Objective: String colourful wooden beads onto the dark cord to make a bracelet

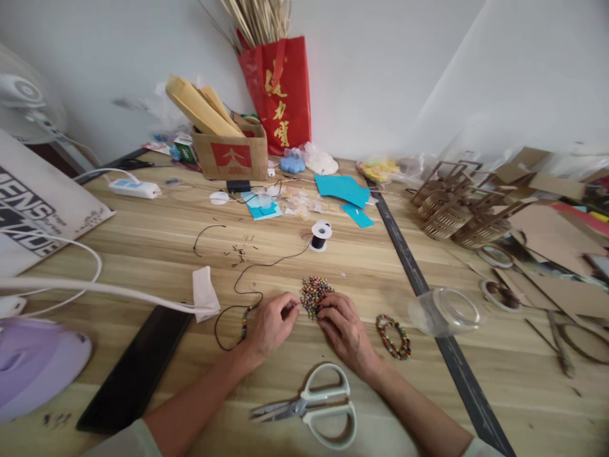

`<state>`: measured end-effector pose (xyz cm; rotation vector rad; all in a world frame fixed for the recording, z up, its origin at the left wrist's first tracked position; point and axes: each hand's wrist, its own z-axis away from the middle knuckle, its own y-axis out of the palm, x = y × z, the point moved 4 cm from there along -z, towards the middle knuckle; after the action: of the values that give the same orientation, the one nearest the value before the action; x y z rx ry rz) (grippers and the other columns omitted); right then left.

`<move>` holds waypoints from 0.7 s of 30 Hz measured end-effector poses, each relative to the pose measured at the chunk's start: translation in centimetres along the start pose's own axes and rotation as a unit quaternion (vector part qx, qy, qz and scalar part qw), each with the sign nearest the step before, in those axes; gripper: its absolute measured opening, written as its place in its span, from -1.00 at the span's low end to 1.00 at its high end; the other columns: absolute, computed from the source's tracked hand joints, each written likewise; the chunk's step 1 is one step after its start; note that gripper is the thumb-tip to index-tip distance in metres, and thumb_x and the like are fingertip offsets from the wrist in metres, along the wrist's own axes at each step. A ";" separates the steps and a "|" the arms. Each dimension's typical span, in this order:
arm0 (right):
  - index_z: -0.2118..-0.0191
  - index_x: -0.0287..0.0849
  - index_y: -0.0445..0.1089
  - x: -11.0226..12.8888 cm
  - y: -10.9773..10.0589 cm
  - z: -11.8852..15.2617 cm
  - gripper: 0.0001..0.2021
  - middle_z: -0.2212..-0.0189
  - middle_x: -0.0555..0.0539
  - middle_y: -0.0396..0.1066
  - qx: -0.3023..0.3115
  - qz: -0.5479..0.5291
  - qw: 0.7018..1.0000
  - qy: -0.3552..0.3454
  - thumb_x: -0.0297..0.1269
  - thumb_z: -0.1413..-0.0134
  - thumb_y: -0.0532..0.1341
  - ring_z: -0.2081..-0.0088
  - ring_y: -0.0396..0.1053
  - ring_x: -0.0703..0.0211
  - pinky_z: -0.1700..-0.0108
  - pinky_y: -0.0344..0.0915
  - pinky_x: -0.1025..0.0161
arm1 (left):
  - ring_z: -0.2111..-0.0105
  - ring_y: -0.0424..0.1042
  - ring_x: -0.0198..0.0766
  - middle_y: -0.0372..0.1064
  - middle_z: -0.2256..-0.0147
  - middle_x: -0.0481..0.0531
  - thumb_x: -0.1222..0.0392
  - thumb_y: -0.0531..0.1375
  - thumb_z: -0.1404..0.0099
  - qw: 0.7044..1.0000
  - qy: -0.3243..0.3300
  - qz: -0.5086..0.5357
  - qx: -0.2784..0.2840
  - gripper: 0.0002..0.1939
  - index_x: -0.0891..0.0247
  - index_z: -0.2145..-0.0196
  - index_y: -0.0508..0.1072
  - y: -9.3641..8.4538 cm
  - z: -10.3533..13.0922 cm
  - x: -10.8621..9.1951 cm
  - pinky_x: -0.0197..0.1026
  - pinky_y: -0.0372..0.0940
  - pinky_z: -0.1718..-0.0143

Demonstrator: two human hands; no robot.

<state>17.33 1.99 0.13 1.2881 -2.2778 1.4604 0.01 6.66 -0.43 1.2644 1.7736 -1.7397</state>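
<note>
One desk (157,247). Left hand (272,324), thumb and forefinger together, anything between them too small to tell; right hand (348,327), fingertips touching one bead pile (314,292), well short of the far edge; its closure cannot be told. One pair of scissors (302,406), toward the near edge. One upright cord spool (320,237), nearer the far edge.

Red carrier bag (294,82), far side: gold vertical characters, lower two legible as 力寶. White printed bag (61,216), left: black capitals "ENS" legible, second line unclear. Cardboard box (259,155), far left: red-panel lettering illegible.
</note>
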 end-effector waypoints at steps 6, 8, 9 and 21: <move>-0.08 -0.11 0.27 -0.5 -1.3 0.6 -0.64 0.00 -0.24 0.29 0.020 0.063 0.998 0.019 -0.14 -0.21 0.22 -0.07 0.25 -0.12 -0.07 0.30 -0.12 | 0.50 0.40 -0.31 0.46 0.51 -0.07 0.27 0.11 -0.26 0.999 -0.010 -0.038 -0.010 -0.87 0.21 0.41 0.45 -0.5 0.1 -0.1 -0.31 0.22 0.41; -0.23 -0.12 0.13 -1.0 -1.5 0.7 -0.38 -0.11 -0.30 0.20 0.039 0.111 0.992 0.037 0.01 -0.14 0.25 -0.16 0.16 -0.21 -0.13 0.22 -0.22 | 0.50 0.40 -0.31 0.46 0.51 -0.06 0.27 0.11 -0.25 0.999 -0.007 -0.041 -0.013 -0.87 0.21 0.41 0.44 -0.6 0.0 -0.3 -0.31 0.23 0.41; -0.28 -0.13 0.05 -1.3 -1.5 0.8 -0.28 -0.16 -0.33 0.14 0.045 0.132 0.989 0.043 0.08 -0.11 0.25 -0.20 0.11 -0.26 -0.16 0.18 -0.26 | 0.50 0.40 -0.30 0.46 0.51 -0.06 0.27 0.11 -0.25 0.999 -0.005 -0.041 -0.013 -0.87 0.21 0.41 0.44 -0.6 0.0 -0.3 -0.31 0.23 0.41; -0.37 -0.18 -0.15 -3.6 -0.5 -0.1 -0.01 -0.26 -0.39 0.05 0.086 0.204 0.974 0.048 0.32 0.02 0.17 -0.31 -0.05 -0.34 -0.25 -0.05 -0.34 | 0.54 0.42 -0.29 0.47 0.54 -0.06 0.23 0.12 -0.25 0.999 -0.028 -0.035 -0.025 -0.86 0.22 0.40 0.46 -0.6 0.0 -0.1 -0.31 0.22 0.45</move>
<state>19.86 4.12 -1.40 0.7863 -2.4998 1.8371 -0.45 6.75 0.01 1.1351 1.8379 -1.7397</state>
